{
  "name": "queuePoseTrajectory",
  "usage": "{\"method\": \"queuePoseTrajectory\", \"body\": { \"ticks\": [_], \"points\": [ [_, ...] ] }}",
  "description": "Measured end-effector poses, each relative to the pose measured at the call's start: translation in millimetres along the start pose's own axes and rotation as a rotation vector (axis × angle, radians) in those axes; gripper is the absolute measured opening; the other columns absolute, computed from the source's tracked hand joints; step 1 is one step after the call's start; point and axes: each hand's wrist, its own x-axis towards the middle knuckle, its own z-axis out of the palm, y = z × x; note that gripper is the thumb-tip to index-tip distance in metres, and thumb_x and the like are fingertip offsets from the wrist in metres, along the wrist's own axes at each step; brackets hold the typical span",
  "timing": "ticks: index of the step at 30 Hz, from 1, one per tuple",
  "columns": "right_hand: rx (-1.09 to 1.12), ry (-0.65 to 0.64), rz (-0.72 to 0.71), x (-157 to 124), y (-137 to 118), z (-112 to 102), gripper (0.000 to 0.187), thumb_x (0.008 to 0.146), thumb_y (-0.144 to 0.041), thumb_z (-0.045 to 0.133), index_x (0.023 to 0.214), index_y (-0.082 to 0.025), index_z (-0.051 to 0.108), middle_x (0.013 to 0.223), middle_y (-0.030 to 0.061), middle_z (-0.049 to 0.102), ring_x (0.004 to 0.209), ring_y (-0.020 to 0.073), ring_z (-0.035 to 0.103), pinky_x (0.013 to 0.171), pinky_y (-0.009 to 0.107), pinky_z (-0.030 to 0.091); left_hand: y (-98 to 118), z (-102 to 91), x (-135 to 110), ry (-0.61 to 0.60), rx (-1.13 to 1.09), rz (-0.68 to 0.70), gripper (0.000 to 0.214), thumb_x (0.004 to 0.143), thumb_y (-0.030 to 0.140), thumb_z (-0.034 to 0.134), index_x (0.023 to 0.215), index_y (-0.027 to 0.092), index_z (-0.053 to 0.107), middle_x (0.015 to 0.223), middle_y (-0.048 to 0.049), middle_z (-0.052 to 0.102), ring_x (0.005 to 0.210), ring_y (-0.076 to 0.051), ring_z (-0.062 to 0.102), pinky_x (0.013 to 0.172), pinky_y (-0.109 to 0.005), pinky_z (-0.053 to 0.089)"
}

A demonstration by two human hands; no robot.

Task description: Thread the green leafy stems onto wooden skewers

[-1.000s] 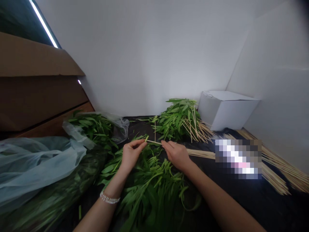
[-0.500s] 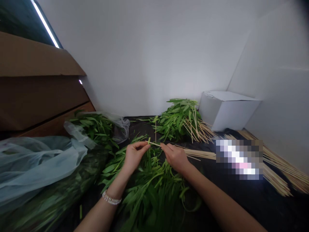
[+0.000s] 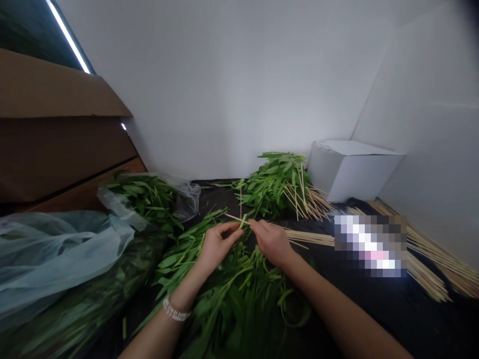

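My left hand [image 3: 217,245] pinches a short piece of green leafy stem [image 3: 243,220] between thumb and fingers. A thin bamboo skewer [image 3: 232,217] is gripped in my right hand [image 3: 272,243], and its free end points left, past the stem. The stem sits crosswise on the skewer, close to my right fingertips; it looks pierced. Below both hands spreads a loose heap of leafy greens [image 3: 232,304]. Behind them lies a pile of greens on skewers [image 3: 269,184], stick ends towards the right.
Loose skewers [image 3: 310,238] lie right of my hands, with more skewer bundles [image 3: 430,276] farther right. A white box [image 3: 355,169] stands against the wall. On the left are clear plastic bags [image 3: 67,249] of greens and a cardboard box [image 3: 56,154]. A pixelated patch hides part of the right side.
My left hand has moved right with the stem, which has slid along the skewer from near its tip towards my right fingers. The right hand has hardly moved.
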Motion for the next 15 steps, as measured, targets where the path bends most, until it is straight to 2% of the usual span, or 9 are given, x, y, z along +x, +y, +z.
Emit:
{"method": "queuePoseTrajectory", "body": {
  "ticks": [3,5,9,12,13,15],
  "points": [
    [0.023,0.119,0.148,4.0,13.7,-6.5,0.029,0.097,-0.018,0.035,0.109,-0.014,0.061,0.084,0.0063,0.068,0.071,0.0131,0.062,0.064,0.022,0.042,3.3,-6.8,0.0,-0.090,0.216,0.138,0.021,0.081,0.038,0.063,0.091,0.025,0.077,0.082,-0.0047,0.074,0.081,-0.023,0.063,0.075,-0.031,0.045],
    [0.046,0.201,0.269,6.0,23.8,-11.0,0.030,0.098,-0.021,0.033,0.107,-0.014,0.060,0.083,0.0057,0.069,0.069,0.0133,0.063,0.063,0.022,0.042,4.7,-10.7,1.0,-0.100,0.274,0.182,0.021,0.084,0.037,0.059,0.088,0.026,0.076,0.081,-0.0045,0.074,0.082,-0.023,0.062,0.076,-0.031,0.044],
    [0.088,0.270,0.430,7.2,38.2,-17.7,0.029,0.098,-0.025,0.031,0.107,-0.016,0.057,0.076,0.0025,0.067,0.065,0.0139,0.062,0.062,0.023,0.040,1.9,-16.0,5.3,0.055,0.339,0.192,0.023,0.076,0.031,0.068,0.099,0.024,0.069,0.095,-0.0053,0.070,0.090,-0.024,0.059,0.082,-0.032,0.043],
    [0.122,0.268,0.522,7.3,42.5,-21.5,0.028,0.096,-0.027,0.032,0.107,-0.017,0.056,0.076,0.0022,0.065,0.065,0.0153,0.060,0.061,0.024,0.039,-1.0,-19.7,8.4,0.180,0.407,0.168,0.022,0.072,0.029,0.070,0.090,0.021,0.061,0.086,-0.0030,0.062,0.081,-0.021,0.056,0.073,-0.030,0.043],
    [0.135,0.260,0.560,7.6,42.9,-22.6,0.028,0.096,-0.027,0.032,0.106,-0.017,0.056,0.075,0.0017,0.065,0.063,0.0156,0.059,0.059,0.024,0.038,-0.9,-20.8,8.9,0.172,0.409,0.169,0.017,0.072,0.029,0.070,0.083,0.021,0.059,0.081,-0.0013,0.058,0.076,-0.019,0.054,0.070,-0.029,0.042],
    [0.166,0.252,0.630,8.5,42.1,-24.4,0.028,0.095,-0.028,0.032,0.100,-0.018,0.058,0.070,0.0001,0.062,0.059,0.0156,0.056,0.057,0.025,0.036,1.4,-22.0,8.0,0.059,0.386,0.180,0.018,0.074,0.031,0.069,0.071,0.020,0.055,0.073,0.0013,0.053,0.067,-0.015,0.051,0.064,-0.026,0.039]
  ]
}}
